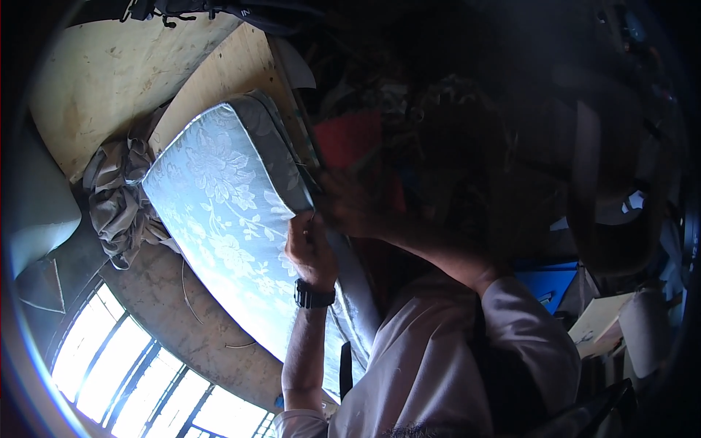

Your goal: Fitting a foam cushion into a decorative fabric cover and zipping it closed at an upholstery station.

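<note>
A thick cushion (219, 197) in pale blue floral fabric, with piped edges and a darker side band, leans across the middle of the view. My left hand (310, 252), with a dark watch (314, 295) on its wrist, is closed at the cushion's piped edge. Whatever its curled fingers pinch is too small to make out. From the right, my right hand (349, 204) reaches to the cushion's side band, close beside the left. Deep shadow covers its fingers, so their grip does not show.
Behind the cushion stands a wooden board (234, 69). Crumpled grey-brown cloth (120, 197) lies to its left. Barred windows (146, 365) shine at lower left. A red piece (350, 139) shows in the dark beyond my hands, and a blue flat item (548, 281) lies at right.
</note>
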The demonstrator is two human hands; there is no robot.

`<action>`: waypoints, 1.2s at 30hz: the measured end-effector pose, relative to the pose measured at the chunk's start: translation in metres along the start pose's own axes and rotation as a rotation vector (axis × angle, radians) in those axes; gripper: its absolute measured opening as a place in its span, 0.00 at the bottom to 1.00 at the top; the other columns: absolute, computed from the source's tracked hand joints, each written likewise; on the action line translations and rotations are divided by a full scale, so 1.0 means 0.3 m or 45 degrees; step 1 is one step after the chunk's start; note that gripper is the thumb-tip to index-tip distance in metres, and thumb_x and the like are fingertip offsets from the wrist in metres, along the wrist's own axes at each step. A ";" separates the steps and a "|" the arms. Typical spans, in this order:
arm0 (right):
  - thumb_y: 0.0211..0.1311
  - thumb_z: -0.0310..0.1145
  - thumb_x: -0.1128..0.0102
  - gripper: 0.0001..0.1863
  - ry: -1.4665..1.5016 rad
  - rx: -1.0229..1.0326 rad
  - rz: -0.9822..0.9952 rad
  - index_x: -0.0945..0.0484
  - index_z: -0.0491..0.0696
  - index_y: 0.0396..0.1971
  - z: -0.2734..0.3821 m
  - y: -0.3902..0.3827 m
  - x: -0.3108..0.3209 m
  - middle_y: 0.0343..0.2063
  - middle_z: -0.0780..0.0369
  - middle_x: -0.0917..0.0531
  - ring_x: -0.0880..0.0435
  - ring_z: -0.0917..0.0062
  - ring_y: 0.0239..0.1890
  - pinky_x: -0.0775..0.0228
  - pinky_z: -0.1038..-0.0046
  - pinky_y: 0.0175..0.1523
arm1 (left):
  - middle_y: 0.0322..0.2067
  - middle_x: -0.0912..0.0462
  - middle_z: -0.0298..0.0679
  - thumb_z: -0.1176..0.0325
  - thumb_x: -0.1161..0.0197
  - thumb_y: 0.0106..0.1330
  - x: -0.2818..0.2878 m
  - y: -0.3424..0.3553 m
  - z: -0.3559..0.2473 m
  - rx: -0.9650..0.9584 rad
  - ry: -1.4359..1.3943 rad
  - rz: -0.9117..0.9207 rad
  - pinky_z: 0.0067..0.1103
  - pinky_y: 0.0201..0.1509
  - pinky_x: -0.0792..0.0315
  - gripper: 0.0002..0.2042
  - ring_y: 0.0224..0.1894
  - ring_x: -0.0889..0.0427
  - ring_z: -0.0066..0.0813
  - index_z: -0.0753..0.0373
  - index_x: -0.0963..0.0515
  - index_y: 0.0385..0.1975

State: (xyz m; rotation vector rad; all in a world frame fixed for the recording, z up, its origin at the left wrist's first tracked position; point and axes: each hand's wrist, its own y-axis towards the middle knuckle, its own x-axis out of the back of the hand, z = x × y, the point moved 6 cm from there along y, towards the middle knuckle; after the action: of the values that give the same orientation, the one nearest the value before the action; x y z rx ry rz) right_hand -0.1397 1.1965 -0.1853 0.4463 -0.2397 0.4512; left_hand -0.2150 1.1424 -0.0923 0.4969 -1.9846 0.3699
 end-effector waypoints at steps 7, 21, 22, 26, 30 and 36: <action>0.58 0.32 0.34 0.11 0.538 0.114 0.215 0.17 0.46 0.41 -0.070 0.074 0.051 0.47 0.58 0.22 0.19 0.67 0.43 0.25 0.65 0.47 | 0.34 0.19 0.49 0.76 0.42 0.68 -0.048 0.001 0.019 -0.225 0.141 0.131 0.38 0.35 0.25 0.06 0.34 0.18 0.53 0.62 0.24 0.43; 0.56 0.27 0.41 0.03 0.081 0.556 0.406 0.24 0.47 0.31 -0.054 0.245 0.100 0.32 0.65 0.19 0.19 0.69 0.39 0.22 0.69 0.41 | 0.29 0.21 0.46 0.74 0.39 0.67 -0.044 -0.022 0.041 -0.137 0.128 0.096 0.37 0.32 0.25 0.07 0.28 0.19 0.49 0.62 0.26 0.42; 0.57 0.27 0.42 0.02 0.083 0.617 0.464 0.24 0.47 0.30 -0.042 0.217 0.096 0.32 0.65 0.20 0.19 0.70 0.38 0.23 0.69 0.40 | 0.28 0.21 0.46 0.74 0.38 0.66 -0.043 -0.022 0.041 -0.130 0.122 0.090 0.37 0.31 0.25 0.08 0.27 0.19 0.48 0.61 0.26 0.43; 0.63 0.34 0.46 0.12 0.189 0.622 0.520 0.22 0.47 0.43 -0.076 -0.035 -0.008 0.41 0.63 0.18 0.19 0.70 0.44 0.21 0.69 0.41 | 0.30 0.21 0.46 0.74 0.38 0.64 -0.035 -0.036 0.012 -0.120 0.163 0.171 0.37 0.32 0.25 0.10 0.29 0.19 0.47 0.61 0.27 0.44; 0.64 0.33 0.47 0.14 0.072 0.724 0.251 0.23 0.48 0.49 0.040 -0.134 0.047 0.42 0.62 0.19 0.19 0.69 0.45 0.23 0.67 0.45 | 0.39 0.24 0.48 0.75 0.33 0.59 0.027 -0.124 -0.087 -0.355 0.276 0.148 0.38 0.40 0.25 0.19 0.41 0.22 0.51 0.62 0.26 0.51; 0.72 0.39 0.44 0.14 0.978 -0.628 0.757 0.23 0.44 0.45 0.068 -0.441 -0.061 0.36 0.55 0.17 0.17 0.64 0.40 0.25 0.65 0.49 | 0.49 0.28 0.53 0.70 0.27 0.52 0.144 -0.474 -0.030 -0.002 0.592 0.005 0.46 0.58 0.37 0.31 0.53 0.30 0.53 0.61 0.29 0.58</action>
State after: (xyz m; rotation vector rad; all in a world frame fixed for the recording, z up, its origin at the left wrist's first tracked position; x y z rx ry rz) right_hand -0.0963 1.0738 -0.2209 -0.3132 0.2755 1.0752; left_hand -0.1551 1.0151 -0.0434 0.3660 -1.5356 0.4425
